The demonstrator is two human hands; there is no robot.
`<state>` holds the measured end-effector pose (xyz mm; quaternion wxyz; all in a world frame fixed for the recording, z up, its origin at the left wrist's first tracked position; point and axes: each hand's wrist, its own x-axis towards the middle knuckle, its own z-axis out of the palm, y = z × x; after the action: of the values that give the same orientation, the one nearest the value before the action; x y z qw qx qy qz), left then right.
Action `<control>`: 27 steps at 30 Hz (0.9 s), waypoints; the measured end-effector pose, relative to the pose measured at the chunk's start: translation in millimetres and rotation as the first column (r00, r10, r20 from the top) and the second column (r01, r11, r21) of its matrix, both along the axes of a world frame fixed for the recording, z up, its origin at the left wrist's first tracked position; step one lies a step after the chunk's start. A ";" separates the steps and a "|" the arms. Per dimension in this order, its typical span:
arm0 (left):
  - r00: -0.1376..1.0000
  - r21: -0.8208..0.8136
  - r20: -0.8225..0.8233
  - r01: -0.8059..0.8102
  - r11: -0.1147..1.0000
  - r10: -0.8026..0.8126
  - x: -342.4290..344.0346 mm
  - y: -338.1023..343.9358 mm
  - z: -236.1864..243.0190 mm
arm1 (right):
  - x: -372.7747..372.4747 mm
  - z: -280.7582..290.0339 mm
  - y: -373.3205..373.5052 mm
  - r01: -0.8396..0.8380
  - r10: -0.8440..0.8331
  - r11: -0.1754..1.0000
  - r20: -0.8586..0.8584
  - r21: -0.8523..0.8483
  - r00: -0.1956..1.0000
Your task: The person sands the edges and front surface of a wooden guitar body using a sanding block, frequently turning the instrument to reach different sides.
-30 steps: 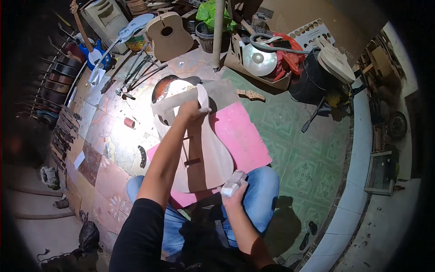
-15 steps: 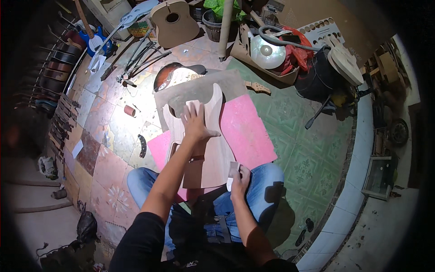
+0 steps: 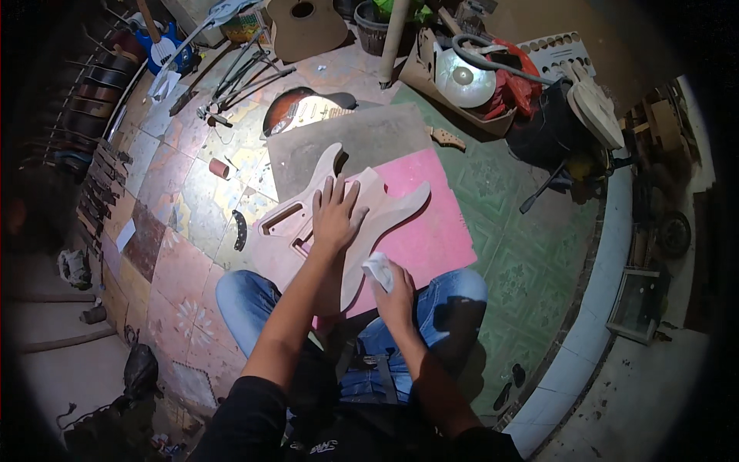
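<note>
Left hand [image 3: 336, 214] flat on unfinished guitar body [image 3: 304, 231], right hand [image 3: 395, 292] beside

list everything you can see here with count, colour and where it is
guitar body: 1, bare pale wood, flat on the pink mat and the lap
pink mat: 1, pink, on the floor ahead of the knees
grey board: 1, grey-brown, beyond the pink mat
sunburst guitar: 1, dark red and yellow, partly under the grey board
acoustic guitar: 1, tan, top centre
blue guitar: 1, blue, top left
small roll: 1, reddish, on the tiles to the left
white pad: 1, white, in the right hand
jeans: 1 pair, blue, lower centre
left hand: 1, pressed flat on the guitar body
right hand: 1, gripping the white pad at the body's edge
</note>
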<state>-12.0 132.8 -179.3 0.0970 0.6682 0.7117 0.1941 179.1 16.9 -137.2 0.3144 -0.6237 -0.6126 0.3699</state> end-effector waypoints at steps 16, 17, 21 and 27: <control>0.985 0.009 -0.158 -0.072 0.997 0.073 -15.3 -3.4 3.4 | -32.3 -32.0 62.5 -0.160 0.083 0.968 0.353 0.195 0.932; 0.984 0.027 -0.153 -0.094 0.995 0.097 -19.1 -9.2 0.8 | -35.4 -32.9 24.8 -0.190 0.155 0.976 0.279 0.102 0.948; 0.978 0.007 -0.144 -0.149 0.989 0.149 -17.2 -34.2 -2.1 | -27.8 -26.4 -23.0 -0.316 0.281 0.944 0.273 0.094 0.920; 0.967 -0.020 -0.120 -0.229 0.973 0.225 -10.8 -50.8 -4.6 | -18.9 -41.4 82.9 -0.131 -0.006 0.951 0.440 0.281 0.898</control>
<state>-22.9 82.0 -183.9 0.0434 0.5908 0.7911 0.1522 160.2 99.8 -178.6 0.2495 -0.6145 -0.7366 0.1326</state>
